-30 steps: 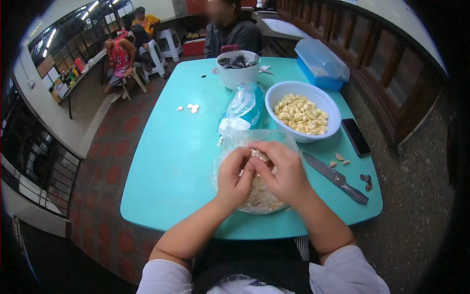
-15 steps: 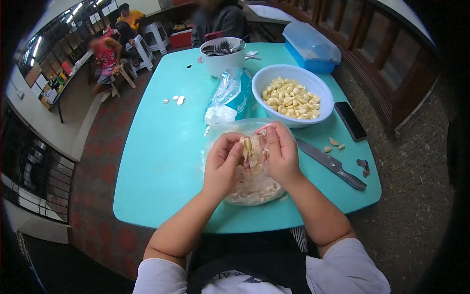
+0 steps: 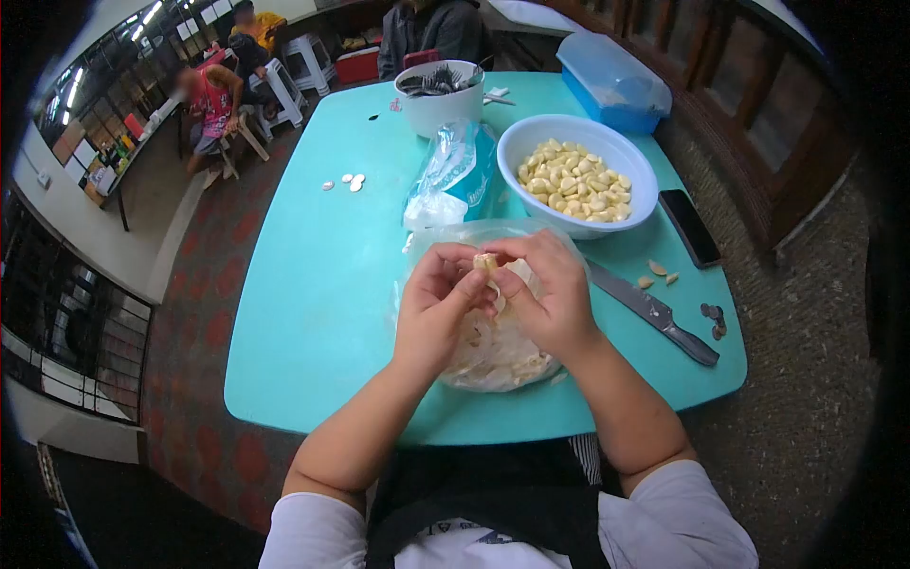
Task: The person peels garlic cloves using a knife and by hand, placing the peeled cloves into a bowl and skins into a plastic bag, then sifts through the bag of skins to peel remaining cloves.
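Over an open clear plastic bag (image 3: pixel 502 365) of pale garlic skins, both hands meet at a small garlic piece (image 3: pixel 486 263). My left hand (image 3: pixel 441 299) pinches it between thumb and fingers. My right hand (image 3: pixel 547 294) closes on its other side, thumb against it. Beyond the hands is a pale blue bowl (image 3: pixel 646 171) with many peeled cloves (image 3: pixel 573 180). A knife (image 3: pixel 654 311) lies right of the bag, its handle toward the table's near right corner. Several loose cloves (image 3: pixel 657 268) rest beside it.
On the turquoise table (image 3: pixel 313 313) are a phone (image 3: pixel 689 228), coins (image 3: pixel 355 181), dark coins (image 3: pixel 713 313), a teal plastic pack (image 3: pixel 450 175), a white tub (image 3: pixel 441 109) of dark utensils and a blue lidded box (image 3: pixel 614 81). A person (image 3: pixel 431 38) is across; others sit back left.
The hands, apart half a second ago with the left holding the garlic piece, have come together around it. The camera view has shifted slightly.
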`<act>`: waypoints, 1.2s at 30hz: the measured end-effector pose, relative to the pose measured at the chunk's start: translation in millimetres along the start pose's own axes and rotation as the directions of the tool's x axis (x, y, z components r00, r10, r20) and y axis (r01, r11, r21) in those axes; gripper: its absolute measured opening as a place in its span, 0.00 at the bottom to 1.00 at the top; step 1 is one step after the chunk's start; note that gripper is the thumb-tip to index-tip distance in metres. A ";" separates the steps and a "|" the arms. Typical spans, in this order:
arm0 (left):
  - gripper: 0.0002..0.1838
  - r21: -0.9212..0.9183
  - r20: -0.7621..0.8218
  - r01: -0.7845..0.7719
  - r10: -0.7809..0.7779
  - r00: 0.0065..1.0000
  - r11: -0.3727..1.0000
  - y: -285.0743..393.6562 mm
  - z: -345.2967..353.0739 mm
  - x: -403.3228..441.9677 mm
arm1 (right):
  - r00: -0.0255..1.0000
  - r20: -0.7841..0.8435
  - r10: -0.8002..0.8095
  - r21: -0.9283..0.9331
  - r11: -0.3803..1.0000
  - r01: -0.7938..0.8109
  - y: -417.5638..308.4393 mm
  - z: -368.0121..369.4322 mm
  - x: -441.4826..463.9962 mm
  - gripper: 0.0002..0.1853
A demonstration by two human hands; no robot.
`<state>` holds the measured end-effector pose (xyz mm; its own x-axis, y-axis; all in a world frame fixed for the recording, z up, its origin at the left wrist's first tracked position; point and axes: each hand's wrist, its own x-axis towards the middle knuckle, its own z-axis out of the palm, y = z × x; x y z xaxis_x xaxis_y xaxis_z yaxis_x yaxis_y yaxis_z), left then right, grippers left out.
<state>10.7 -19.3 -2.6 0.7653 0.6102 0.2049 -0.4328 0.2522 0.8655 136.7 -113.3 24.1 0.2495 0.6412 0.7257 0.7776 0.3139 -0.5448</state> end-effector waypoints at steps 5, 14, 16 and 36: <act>0.10 0.016 0.015 -0.011 0.010 1.000 1.000 -2.7 -5.1 1.9 | 0.996 -0.072 -0.052 -0.014 0.999 0.051 3.1 4.1 -0.2 0.06; 0.11 -0.216 0.011 0.126 -0.127 0.992 0.968 1.4 -3.9 1.0 | 0.993 -0.083 0.082 0.077 0.994 -0.076 3.1 4.6 -5.9 0.05; 0.12 -0.250 0.008 0.122 -0.124 0.992 0.961 2.5 -5.7 2.2 | 0.987 -0.130 0.094 0.116 0.990 -0.079 -0.1 5.0 -6.8 0.05; 0.15 -0.126 0.007 0.133 -0.133 0.991 0.983 10.0 1.2 -1.2 | 0.998 0.041 0.045 -0.027 0.999 -0.044 -15.8 -6.5 -1.7 0.12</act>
<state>6.1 -18.4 6.4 0.8195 0.5658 0.0911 -0.3837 0.4235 0.8206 127.8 -123.9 34.3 0.2604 0.6828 0.6826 0.7814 0.2662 -0.5644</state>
